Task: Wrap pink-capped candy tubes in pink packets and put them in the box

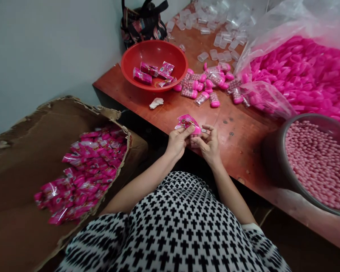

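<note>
At the table's near edge my two hands meet, fingers closed. My left hand [178, 142] pinches a shiny pink printed wrapper [187, 120] between thumb and fingers. Against it, my right hand [210, 146] grips a small candy bottle [197, 130] with a pink cap, its lower part partly covered by fingers. How far the bottle sits inside the wrapper, I cannot tell. Beyond the hands lies a pile of capped candy bottles [189, 93] filled with pink balls. A red bowl [155, 47] holds several folded pink wrappers [142, 75].
On the left, a torn cardboard box [22, 151] contains many wrapped pink packs [93, 166]. A dark tub [280, 158] of pink candy balls [317, 162] and a plastic bag of pink caps [303, 71] stand right. Clear containers [226, 39], a handbag [143, 24] and crumpled white scrap [156, 102] lie farther back.
</note>
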Motion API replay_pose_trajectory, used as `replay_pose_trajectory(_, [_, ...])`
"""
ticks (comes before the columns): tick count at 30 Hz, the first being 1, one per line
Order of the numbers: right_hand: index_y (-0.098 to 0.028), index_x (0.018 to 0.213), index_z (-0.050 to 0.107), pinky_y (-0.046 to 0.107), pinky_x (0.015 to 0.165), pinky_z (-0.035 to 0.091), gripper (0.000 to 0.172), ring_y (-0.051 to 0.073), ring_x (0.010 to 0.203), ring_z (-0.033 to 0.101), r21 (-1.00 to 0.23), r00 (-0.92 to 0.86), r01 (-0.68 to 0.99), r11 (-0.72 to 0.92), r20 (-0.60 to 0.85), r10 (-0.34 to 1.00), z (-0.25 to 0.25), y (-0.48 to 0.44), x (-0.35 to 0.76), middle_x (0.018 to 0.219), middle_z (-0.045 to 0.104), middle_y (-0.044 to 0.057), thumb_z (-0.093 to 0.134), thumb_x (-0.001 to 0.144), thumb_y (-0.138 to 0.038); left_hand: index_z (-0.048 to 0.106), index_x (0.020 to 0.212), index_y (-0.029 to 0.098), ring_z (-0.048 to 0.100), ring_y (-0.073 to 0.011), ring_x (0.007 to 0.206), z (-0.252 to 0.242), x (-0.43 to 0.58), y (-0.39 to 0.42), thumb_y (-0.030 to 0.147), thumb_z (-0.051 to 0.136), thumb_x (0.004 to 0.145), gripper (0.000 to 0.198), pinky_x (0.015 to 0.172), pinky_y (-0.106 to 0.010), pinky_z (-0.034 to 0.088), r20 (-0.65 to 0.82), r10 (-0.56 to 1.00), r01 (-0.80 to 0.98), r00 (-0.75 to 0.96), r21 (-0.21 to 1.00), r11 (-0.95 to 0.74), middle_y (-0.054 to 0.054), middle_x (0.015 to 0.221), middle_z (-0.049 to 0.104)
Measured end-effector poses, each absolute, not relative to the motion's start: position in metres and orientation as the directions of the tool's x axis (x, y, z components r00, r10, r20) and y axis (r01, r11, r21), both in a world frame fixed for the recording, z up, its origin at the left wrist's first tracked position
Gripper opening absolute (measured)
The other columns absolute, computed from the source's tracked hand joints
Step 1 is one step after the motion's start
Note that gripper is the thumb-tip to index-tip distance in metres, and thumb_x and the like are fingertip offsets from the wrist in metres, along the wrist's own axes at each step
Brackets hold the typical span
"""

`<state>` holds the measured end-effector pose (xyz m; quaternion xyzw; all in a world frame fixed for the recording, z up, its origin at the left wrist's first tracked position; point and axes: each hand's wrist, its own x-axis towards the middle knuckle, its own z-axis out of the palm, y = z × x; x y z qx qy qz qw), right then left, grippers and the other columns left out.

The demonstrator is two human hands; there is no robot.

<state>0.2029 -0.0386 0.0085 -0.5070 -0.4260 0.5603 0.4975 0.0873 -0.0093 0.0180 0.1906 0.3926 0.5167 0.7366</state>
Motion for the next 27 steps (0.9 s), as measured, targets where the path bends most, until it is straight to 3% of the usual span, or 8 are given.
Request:
replay_pose_trajectory(6, [-0.023,0.090,0.053,0.028,0.062,0.057,0.034,0.012,0.061,0.066,-0.960,0.079,-0.220,-0.173,-0.194,0.978,0.011,-0.052,0.203,0.074,0.068,-0.003,0.074,0.070,-0.040,0.064,0.067,0.011,0.062,-0.0109,0.061,0.020,0.084,-0.004,0.030,0.084,0.056,0.030,0.067,-0.026,0.051,-0.399,0.908,-0.678,0.126,0.633,0.373,-0.002,0.067,0.067])
replay_pose_trajectory(10, [-0.022,0.089,0.058,0.029,0.059,0.056,0.029,0.013,0.059,0.064,-0.979,0.150,-0.152,-0.134,-0.157,0.976,0.010,-0.056,0.204,0.075,0.070,-0.002,0.073,0.071,-0.039,0.064,0.063,0.009,0.062,-0.0116,0.060,0.018,0.080,-0.001,0.030,0.085,0.054,0.031,0.069,-0.028,0.052,-0.389,0.905,-0.625,0.173,0.667,0.406,-0.003,0.064,0.066])
replay_pose_trajectory(13, [-0.023,0.088,0.060,0.033,0.068,0.058,0.024,0.016,0.070,0.067,-0.997,0.215,-0.048,-0.068,-0.077,0.974,0.007,-0.061,0.201,0.082,0.070,0.000,0.072,0.073,-0.038,0.066,0.063,0.009,0.061,-0.0108,0.059,0.018,0.078,0.002,0.031,0.086,0.052,0.031,0.069,-0.028,0.052,-0.358,0.920,-0.611,0.159,0.696,0.377,-0.003,0.064,0.066])
replay_pose_trajectory(15, [-0.023,0.087,0.061,0.034,0.069,0.058,0.024,0.016,0.071,0.067,-0.998,0.235,-0.039,-0.056,-0.064,0.970,0.005,-0.063,0.198,0.082,0.070,0.000,0.072,0.073,-0.038,0.067,0.064,0.009,0.061,-0.0105,0.058,0.019,0.077,0.003,0.030,0.087,0.050,0.033,0.068,-0.028,0.052,-0.346,0.924,-0.604,0.162,0.706,0.370,-0.002,0.064,0.066])
replay_pose_trajectory(20, [-0.022,0.083,0.059,0.031,0.055,0.056,0.025,0.014,0.053,0.063,-0.970,0.226,-0.211,-0.118,-0.166,0.960,0.007,-0.062,0.192,0.067,0.068,-0.003,0.075,0.069,-0.037,0.065,0.059,0.010,0.057,-0.0109,0.053,0.022,0.074,0.004,0.036,0.087,0.048,0.036,0.060,-0.027,0.050,-0.371,0.901,-0.510,0.226,0.743,0.434,-0.002,0.058,0.063])
replay_pose_trajectory(24, [-0.022,0.084,0.062,0.032,0.061,0.058,0.022,0.014,0.061,0.066,-0.985,0.309,-0.169,-0.034,-0.086,0.947,0.008,-0.063,0.188,0.075,0.071,-0.001,0.075,0.070,-0.034,0.064,0.058,0.011,0.056,-0.0102,0.052,0.022,0.075,-0.002,0.035,0.084,0.054,0.031,0.057,-0.025,0.048,-0.326,0.935,-0.457,0.141,0.817,0.353,-0.001,0.057,0.062])
replay_pose_trajectory(27, [-0.022,0.085,0.063,0.030,0.058,0.058,0.021,0.013,0.058,0.065,-0.987,0.327,-0.162,-0.023,-0.076,0.942,0.008,-0.065,0.185,0.073,0.070,-0.002,0.074,0.071,-0.033,0.066,0.061,0.011,0.057,-0.0104,0.053,0.022,0.078,-0.008,0.036,0.083,0.056,0.031,0.057,-0.025,0.048,-0.341,0.932,-0.497,0.120,0.792,0.354,-0.001,0.059,0.062])
